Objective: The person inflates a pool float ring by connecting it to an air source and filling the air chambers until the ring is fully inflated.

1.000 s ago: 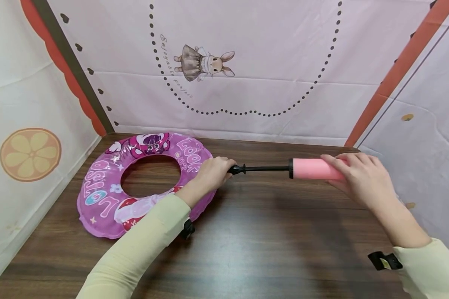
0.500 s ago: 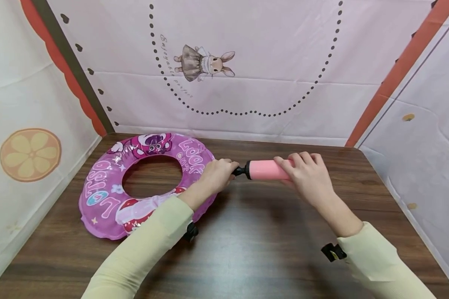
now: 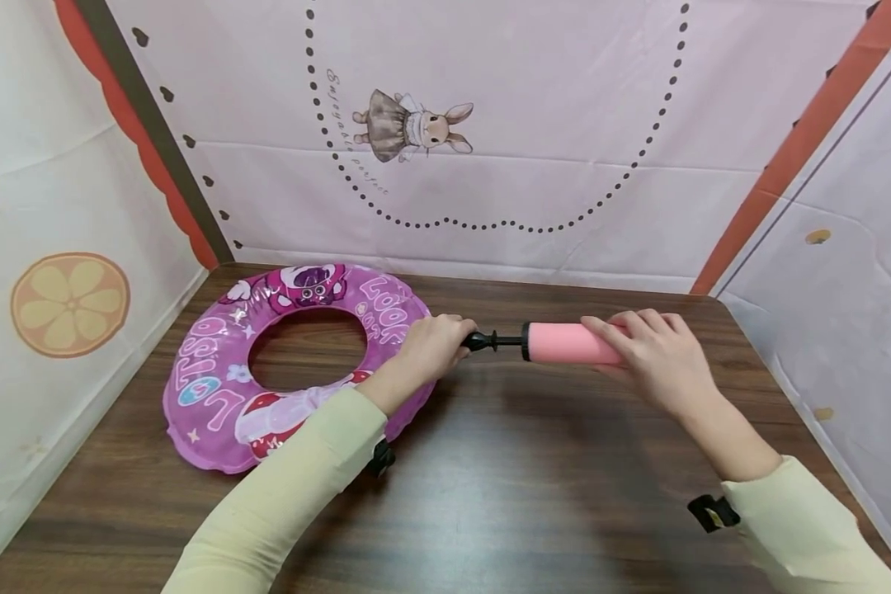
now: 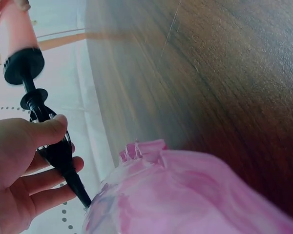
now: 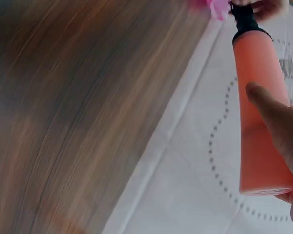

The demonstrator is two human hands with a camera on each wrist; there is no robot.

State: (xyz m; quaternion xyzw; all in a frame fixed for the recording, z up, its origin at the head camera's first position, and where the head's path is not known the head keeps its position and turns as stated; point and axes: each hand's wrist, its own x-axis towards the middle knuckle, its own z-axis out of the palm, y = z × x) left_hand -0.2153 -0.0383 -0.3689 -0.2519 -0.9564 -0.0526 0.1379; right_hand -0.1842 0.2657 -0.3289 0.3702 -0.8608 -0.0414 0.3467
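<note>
A pink hand pump (image 3: pixel 570 343) with a black rod and nozzle spans the gap between my two hands. My right hand (image 3: pixel 657 359) grips its pink barrel, thumb along the side in the right wrist view. My left hand (image 3: pixel 434 346) pinches the black nozzle end (image 4: pixel 58 153) between thumb and fingers. In the left wrist view the tip of that nozzle meets the edge of a purple swim ring (image 3: pixel 211 355). The ring is puffed up, printed with a bear and lettering, and lies under my left forearm. Part of the black rod shows between barrel and nozzle.
A dark wood table (image 3: pixel 453 495) carries the ring. Fabric walls stand on three sides: a back wall (image 3: pixel 564 99) with a rabbit print, a left one with an orange slice, and a right one. Black straps sit at both wrists.
My right hand pushed the barrel left against the nozzle, then drew it part of the way back right, so some rod shows again. My left hand stays at the ring.
</note>
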